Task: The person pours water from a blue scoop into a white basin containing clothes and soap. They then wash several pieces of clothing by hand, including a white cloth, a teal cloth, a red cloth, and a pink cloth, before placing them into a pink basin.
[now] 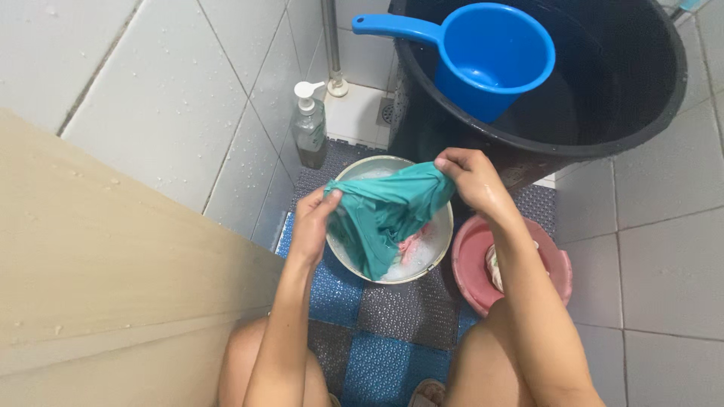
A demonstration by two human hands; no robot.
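A wet teal garment (385,215) is stretched between both hands above a round metal basin (445,245) of soapy water. My left hand (311,218) grips its left edge. Its right end is bunched in my right hand (467,175). The cloth's lower part hangs down into the suds, where a pink piece of cloth (411,245) also lies.
A pink basin (471,260) with laundry sits right of the metal one. Behind stands a big black tub (626,113) of water with a blue dipper (483,56) floating in it. A pump bottle (309,128) stands by the tiled wall. A blue and grey mat (385,332) covers the floor.
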